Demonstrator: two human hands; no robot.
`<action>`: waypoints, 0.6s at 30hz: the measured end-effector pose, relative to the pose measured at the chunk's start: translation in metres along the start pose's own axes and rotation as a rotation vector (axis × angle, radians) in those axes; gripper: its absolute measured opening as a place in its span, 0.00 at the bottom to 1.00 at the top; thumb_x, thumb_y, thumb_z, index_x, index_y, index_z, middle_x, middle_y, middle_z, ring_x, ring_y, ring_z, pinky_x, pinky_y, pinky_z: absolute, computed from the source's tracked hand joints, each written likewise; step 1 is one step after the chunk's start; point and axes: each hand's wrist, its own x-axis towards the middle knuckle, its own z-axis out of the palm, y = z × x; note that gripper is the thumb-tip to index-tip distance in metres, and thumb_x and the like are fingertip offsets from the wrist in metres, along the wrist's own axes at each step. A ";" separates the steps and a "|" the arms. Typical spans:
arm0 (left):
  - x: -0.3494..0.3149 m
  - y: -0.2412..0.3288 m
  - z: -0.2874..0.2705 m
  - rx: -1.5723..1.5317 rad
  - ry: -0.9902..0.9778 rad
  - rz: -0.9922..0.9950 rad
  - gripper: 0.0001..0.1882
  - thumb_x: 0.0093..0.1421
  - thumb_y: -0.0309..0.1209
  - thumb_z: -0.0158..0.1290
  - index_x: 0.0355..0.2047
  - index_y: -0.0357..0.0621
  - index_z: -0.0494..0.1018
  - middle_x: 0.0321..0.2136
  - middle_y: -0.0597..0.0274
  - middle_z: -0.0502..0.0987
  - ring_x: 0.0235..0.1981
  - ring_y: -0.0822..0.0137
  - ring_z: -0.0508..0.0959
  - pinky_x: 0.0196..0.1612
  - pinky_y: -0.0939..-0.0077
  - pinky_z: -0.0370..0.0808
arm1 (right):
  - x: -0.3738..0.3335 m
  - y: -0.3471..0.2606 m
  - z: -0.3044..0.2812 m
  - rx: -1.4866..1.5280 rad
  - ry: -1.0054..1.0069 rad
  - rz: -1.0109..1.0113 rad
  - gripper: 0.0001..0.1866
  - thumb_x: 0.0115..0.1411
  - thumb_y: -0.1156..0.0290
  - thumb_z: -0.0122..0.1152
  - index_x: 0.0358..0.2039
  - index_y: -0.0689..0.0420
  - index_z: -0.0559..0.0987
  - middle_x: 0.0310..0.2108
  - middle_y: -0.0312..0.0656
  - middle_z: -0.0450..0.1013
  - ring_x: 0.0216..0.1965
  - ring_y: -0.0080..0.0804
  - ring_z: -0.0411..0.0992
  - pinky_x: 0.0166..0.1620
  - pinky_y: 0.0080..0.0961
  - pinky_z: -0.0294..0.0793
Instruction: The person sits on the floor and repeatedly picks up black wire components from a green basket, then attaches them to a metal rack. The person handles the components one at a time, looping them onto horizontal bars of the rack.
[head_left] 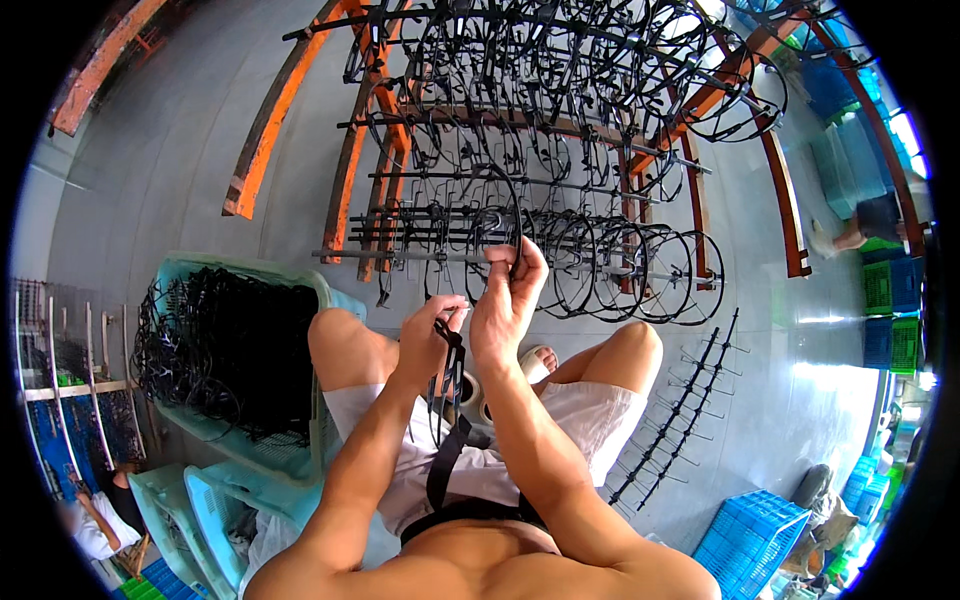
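Observation:
My left hand (430,338) is closed round a few black strap-like strips (450,365), which dangle below it over my lap. Just to its right, my right hand (507,308) pinches a thin black curved strip (517,200) between thumb and fingers. That strip arcs up in front of a horizontal metal rod (400,256). Beyond my hands, black hoops and strips (600,250) hang in rows from several rods. Where the far end of the pinched strip lies, I cannot tell among them.
Orange metal frames (350,180) carry the rods. At my left stands a pale teal crate (318,290) heaped with black strips (260,350). Two black rods with hooks (680,410) lie on the floor at right, near a blue crate (750,535). Another person (105,525) sits at lower left.

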 end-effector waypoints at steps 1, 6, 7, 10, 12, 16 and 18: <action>-0.001 -0.002 0.000 -0.037 -0.002 -0.011 0.08 0.58 0.25 0.55 0.38 0.42 0.74 0.27 0.60 0.79 0.19 0.74 0.71 0.24 0.80 0.69 | -0.001 0.003 0.000 -0.036 0.001 -0.014 0.17 0.64 0.82 0.43 0.53 0.58 0.60 0.40 0.38 0.68 0.42 0.22 0.64 0.52 0.20 0.61; -0.001 -0.012 -0.008 0.034 -0.040 -0.129 0.19 0.48 0.16 0.52 0.42 0.42 0.75 0.20 0.65 0.75 0.20 0.79 0.70 0.25 0.82 0.68 | -0.009 0.015 -0.002 -0.292 -0.128 0.162 0.16 0.65 0.80 0.43 0.53 0.60 0.61 0.42 0.41 0.70 0.42 0.21 0.65 0.46 0.17 0.64; -0.001 -0.014 -0.008 -0.015 -0.038 -0.164 0.19 0.48 0.16 0.52 0.42 0.42 0.75 0.20 0.65 0.75 0.20 0.79 0.70 0.25 0.82 0.68 | -0.012 0.013 -0.001 -0.294 -0.151 0.244 0.16 0.65 0.79 0.43 0.53 0.60 0.61 0.43 0.41 0.71 0.41 0.20 0.65 0.45 0.17 0.65; -0.001 -0.014 -0.007 -0.170 -0.043 -0.237 0.17 0.50 0.17 0.51 0.41 0.40 0.75 0.21 0.65 0.75 0.21 0.79 0.70 0.25 0.82 0.68 | -0.013 0.019 -0.002 -0.203 -0.053 0.367 0.13 0.65 0.77 0.45 0.51 0.59 0.65 0.44 0.40 0.72 0.38 0.20 0.65 0.44 0.15 0.66; -0.001 -0.010 -0.005 -0.275 -0.056 -0.252 0.16 0.50 0.18 0.50 0.41 0.39 0.75 0.22 0.65 0.76 0.22 0.79 0.70 0.26 0.82 0.68 | -0.011 0.024 -0.006 -0.115 0.006 0.424 0.13 0.65 0.77 0.47 0.50 0.60 0.66 0.46 0.39 0.72 0.38 0.21 0.66 0.47 0.16 0.66; -0.002 -0.011 -0.006 -0.233 -0.075 -0.242 0.15 0.51 0.18 0.49 0.40 0.38 0.74 0.23 0.64 0.76 0.24 0.77 0.70 0.28 0.82 0.68 | -0.012 0.041 -0.008 -0.011 0.080 0.412 0.16 0.64 0.77 0.48 0.52 0.62 0.65 0.46 0.40 0.72 0.42 0.23 0.68 0.50 0.18 0.66; -0.002 -0.009 -0.008 -0.159 -0.086 -0.197 0.15 0.51 0.18 0.49 0.40 0.38 0.74 0.23 0.64 0.76 0.25 0.77 0.70 0.28 0.82 0.68 | -0.011 0.047 -0.010 0.085 0.143 0.435 0.17 0.64 0.78 0.48 0.53 0.63 0.65 0.47 0.40 0.72 0.43 0.24 0.68 0.51 0.20 0.66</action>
